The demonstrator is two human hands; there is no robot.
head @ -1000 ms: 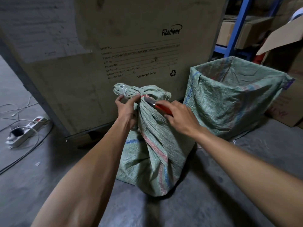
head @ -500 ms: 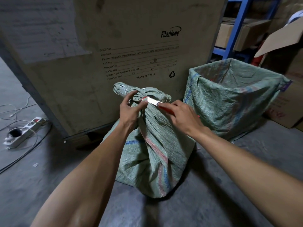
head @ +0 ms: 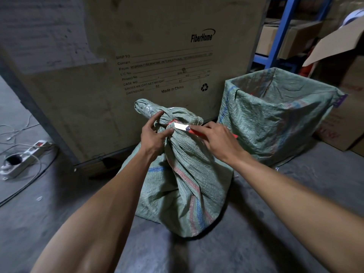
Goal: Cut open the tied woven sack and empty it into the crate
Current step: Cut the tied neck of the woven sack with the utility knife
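A green woven sack (head: 187, 184) with red and blue stripes stands on the concrete floor in the middle of the view, its neck bunched and bound with a red tie (head: 171, 121). My left hand (head: 155, 133) pinches the neck just below the tie. My right hand (head: 218, 140) grips a red-handled utility knife (head: 184, 127), whose bright blade lies against the tie. To the right stands the crate (head: 279, 117), lined with green woven sacking and open at the top; its inside is mostly hidden.
A tall FiberHome cardboard box (head: 157, 56) rises right behind the sack. A white power strip (head: 25, 154) with cables lies on the floor at the left. Blue shelving (head: 275, 32) and cardboard cartons (head: 346, 119) stand at the right behind the crate.
My left hand loosened its full grip on the neck to a fingertip pinch. The knife blade came out into view and moved up against the red tie.
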